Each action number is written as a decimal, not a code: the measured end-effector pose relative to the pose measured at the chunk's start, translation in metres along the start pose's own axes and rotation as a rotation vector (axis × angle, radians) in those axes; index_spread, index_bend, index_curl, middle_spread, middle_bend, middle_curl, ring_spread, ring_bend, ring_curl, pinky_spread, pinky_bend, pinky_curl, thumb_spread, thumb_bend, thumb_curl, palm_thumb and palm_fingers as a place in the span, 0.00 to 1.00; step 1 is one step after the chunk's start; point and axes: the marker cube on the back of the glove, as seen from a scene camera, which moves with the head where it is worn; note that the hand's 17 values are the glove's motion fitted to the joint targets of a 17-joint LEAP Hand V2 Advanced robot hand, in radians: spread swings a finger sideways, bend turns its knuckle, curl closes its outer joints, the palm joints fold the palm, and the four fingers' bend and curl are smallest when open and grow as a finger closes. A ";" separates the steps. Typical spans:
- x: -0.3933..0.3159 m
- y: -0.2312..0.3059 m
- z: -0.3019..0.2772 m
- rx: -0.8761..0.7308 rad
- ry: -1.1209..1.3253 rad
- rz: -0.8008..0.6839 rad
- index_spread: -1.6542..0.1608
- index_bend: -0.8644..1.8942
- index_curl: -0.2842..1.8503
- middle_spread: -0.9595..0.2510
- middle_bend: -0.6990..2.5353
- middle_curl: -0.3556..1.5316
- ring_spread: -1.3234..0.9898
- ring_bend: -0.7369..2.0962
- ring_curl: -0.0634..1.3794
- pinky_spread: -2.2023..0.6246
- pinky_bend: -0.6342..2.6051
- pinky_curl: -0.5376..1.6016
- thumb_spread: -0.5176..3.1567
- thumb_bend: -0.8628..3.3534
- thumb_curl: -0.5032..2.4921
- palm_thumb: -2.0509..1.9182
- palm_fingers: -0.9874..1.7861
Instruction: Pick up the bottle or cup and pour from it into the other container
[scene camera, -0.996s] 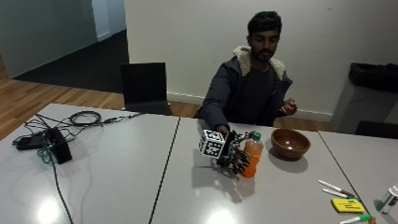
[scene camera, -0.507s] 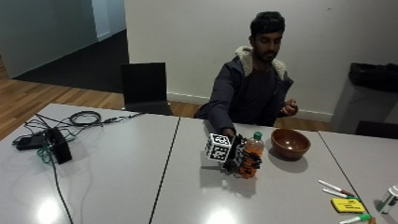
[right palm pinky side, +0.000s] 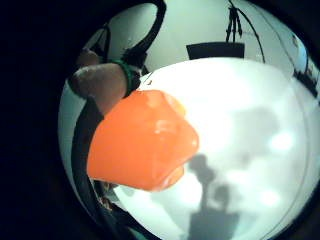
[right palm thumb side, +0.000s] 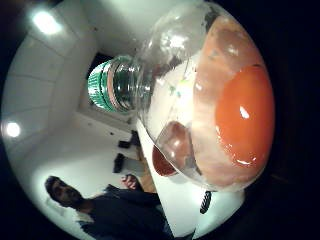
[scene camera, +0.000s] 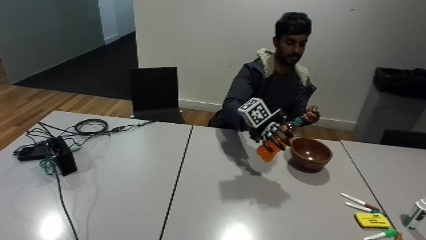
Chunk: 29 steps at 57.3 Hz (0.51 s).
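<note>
The bowl (scene camera: 311, 153) stands on the table (scene camera: 219, 200) just beside the raised right hand (scene camera: 273, 134) and its tilted bottle (scene camera: 274, 145). The table below the hand is bare. Pens (scene camera: 359, 201) and a yellow block (scene camera: 371, 220) lie well off near the edge; cables (scene camera: 73, 131) sit far across.

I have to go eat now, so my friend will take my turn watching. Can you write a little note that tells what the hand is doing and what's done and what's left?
Right hand: grips the orange bottle, lifted clear of the table and tilted, green-capped neck toward the brown bowl.
Bowl: stands on the table just beside the bottle, on the side away from the chair.
Cap: appears to be on the neck.
Done: bottle picked up and brought next to the bowl.
Left: get the cap off if it is closed, tip the bottle over the bowl, pour, set it down.
</note>
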 end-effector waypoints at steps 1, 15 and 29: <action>-0.007 0.002 -0.001 -0.003 0.038 -0.012 0.73 0.35 0.25 0.56 0.30 0.40 0.50 0.43 0.29 0.84 0.32 0.38 0.33 0.20 0.34 0.78 0.70; -0.072 0.001 0.001 -0.017 0.451 -0.246 0.73 0.35 0.24 0.55 0.29 0.40 0.50 0.43 0.29 0.84 0.32 0.39 0.33 0.20 0.34 0.78 0.71; -0.110 0.011 0.029 -0.034 0.844 -0.396 0.73 0.35 0.24 0.54 0.28 0.41 0.50 0.42 0.30 0.83 0.32 0.39 0.33 0.20 0.35 0.78 0.72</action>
